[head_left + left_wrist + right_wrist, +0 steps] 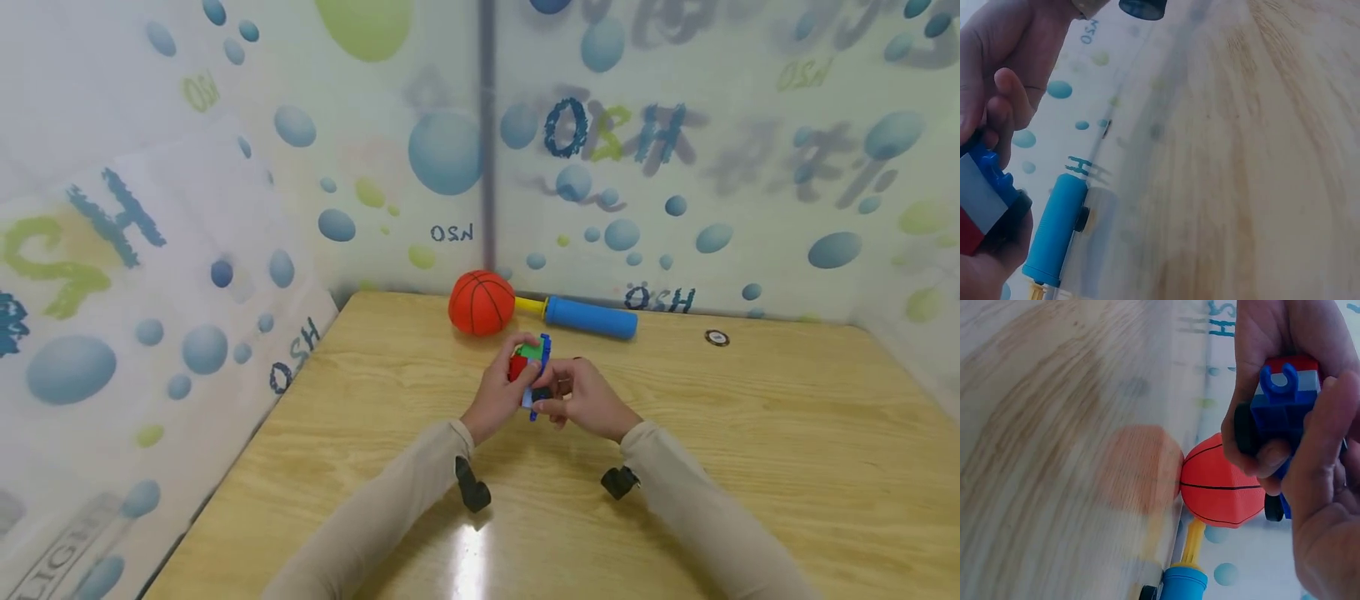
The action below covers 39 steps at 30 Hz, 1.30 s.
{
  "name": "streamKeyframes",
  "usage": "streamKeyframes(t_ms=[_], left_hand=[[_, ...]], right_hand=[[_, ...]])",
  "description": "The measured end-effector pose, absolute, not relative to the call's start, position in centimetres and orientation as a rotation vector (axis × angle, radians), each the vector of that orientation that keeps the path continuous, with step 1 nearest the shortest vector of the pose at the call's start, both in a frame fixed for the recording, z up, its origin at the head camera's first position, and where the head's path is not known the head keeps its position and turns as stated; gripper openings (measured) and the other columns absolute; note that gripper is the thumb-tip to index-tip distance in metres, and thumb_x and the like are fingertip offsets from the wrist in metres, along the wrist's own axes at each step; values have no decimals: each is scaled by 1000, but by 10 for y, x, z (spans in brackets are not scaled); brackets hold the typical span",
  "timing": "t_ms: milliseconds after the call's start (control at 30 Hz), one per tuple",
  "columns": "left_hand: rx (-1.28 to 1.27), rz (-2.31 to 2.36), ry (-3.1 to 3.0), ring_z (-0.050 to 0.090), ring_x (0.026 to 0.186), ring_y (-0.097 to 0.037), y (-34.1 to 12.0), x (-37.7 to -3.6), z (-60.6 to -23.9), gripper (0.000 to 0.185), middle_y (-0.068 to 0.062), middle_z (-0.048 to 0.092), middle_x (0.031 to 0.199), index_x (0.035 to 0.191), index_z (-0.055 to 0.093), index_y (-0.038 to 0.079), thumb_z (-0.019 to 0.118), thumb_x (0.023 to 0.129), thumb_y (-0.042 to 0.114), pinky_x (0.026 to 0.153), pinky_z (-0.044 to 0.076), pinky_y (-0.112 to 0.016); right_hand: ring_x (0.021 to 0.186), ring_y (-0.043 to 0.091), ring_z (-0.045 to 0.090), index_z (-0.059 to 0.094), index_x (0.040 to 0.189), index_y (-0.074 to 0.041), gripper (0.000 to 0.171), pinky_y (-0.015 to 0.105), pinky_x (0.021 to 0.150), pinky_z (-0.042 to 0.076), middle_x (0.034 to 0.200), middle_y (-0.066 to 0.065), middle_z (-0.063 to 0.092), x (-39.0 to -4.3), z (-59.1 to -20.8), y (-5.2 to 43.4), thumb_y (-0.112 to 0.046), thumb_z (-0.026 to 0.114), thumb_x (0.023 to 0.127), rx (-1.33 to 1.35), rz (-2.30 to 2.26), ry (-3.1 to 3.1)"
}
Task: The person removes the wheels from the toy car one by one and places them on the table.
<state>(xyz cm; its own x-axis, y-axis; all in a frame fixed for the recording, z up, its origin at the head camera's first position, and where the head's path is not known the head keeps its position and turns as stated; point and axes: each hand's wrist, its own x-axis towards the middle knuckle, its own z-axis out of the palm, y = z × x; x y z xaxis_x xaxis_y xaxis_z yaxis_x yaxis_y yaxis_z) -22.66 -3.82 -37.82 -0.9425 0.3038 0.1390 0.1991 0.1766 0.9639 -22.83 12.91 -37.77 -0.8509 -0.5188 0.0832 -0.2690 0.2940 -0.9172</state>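
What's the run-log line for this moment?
left grip: holds toy car | right grip: touches toy car | toy car: above table | behind: red ball, blue tube

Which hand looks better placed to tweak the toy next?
Probably the right hand. The left hand grips the main part of the toy, so it seems busy steadying it. The right has its fingers at the toy's near end, which looks handier for fine tweaking.
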Motion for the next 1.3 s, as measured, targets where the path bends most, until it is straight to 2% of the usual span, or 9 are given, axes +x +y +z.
streamKeyframes(t_ms=[200, 267, 333, 467, 600, 700, 900, 1100, 1300], left_hand=[[403, 1914, 2416, 53, 87, -19, -37, -228, -383, 30, -13, 51, 113, 126, 40, 21, 46, 97, 21, 71, 49, -26], [380, 1927, 2425, 53, 88, -20, -39, -232, -388, 30, -14, 51, 114, 125, 40, 24, 47, 96, 23, 69, 49, -25], [370, 1937, 2421, 53, 95, -20, -43, -236, -392, 29, -8, 47, 122, 124, 39, 30, 47, 96, 26, 72, 50, -24], [391, 2041, 2291, 60, 95, -32, -48, -243, -395, 28, -9, 48, 122, 122, 39, 36, 47, 96, 29, 71, 56, -31], [380, 2164, 2060, 62, 93, -40, -51, -246, -391, 31, -15, 50, 115, 125, 38, 34, 46, 97, 26, 70, 57, -38], [345, 2170, 2006, 63, 94, -39, -53, -243, -386, 33, -16, 50, 115, 128, 36, 31, 46, 97, 22, 71, 57, -37], [343, 2143, 2001, 65, 94, -35, -59, -232, -371, 34, -21, 51, 116, 128, 36, 27, 45, 97, 18, 72, 57, -37], [393, 2143, 1970, 67, 86, -24, -59, -231, -365, 32, -29, 48, 119, 127, 36, 27, 45, 98, 19, 74, 57, -37], [405, 2148, 1957, 66, 85, -24, -58, -231, -364, 31, -28, 49, 119, 127, 37, 25, 45, 98, 18, 77, 56, -39]], right_hand=[[59, 25, 63, 60, 85, -3, 12, 30, 50, 54, 71, 18, 59, -220, -379, 127, -5, 70, 79, -885, -1496, 2482], [61, 23, 64, 62, 87, -6, 13, 31, 50, 54, 70, 15, 59, -220, -377, 129, -7, 71, 78, -911, -1462, 2502], [60, 27, 64, 64, 95, -7, 19, 36, 52, 55, 73, 15, 60, -222, -376, 133, -9, 72, 78, -881, -1490, 2446], [67, 34, 66, 63, 106, -9, 30, 41, 56, 56, 79, 15, 63, -229, -373, 149, -13, 73, 78, -777, -1558, 2360], [70, 28, 67, 61, 111, -11, 34, 39, 58, 57, 83, 14, 65, -233, -372, 168, -15, 72, 79, -763, -1523, 2392], [70, 23, 67, 61, 113, -13, 35, 39, 57, 56, 85, 13, 65, -236, -373, 180, -14, 71, 80, -765, -1464, 2450], [70, 25, 63, 63, 112, -9, 34, 40, 58, 54, 84, 10, 64, -249, -377, 204, -20, 71, 80, -684, -1297, 2653], [57, 14, 41, 68, 107, -10, 31, 29, 57, 36, 67, 2, 50, -262, -381, 219, -22, 72, 79, -529, -1135, 2854], [59, 15, 49, 66, 106, -10, 29, 27, 53, 40, 74, 5, 60, -272, -388, 224, -20, 71, 80, -516, -1129, 2842]])
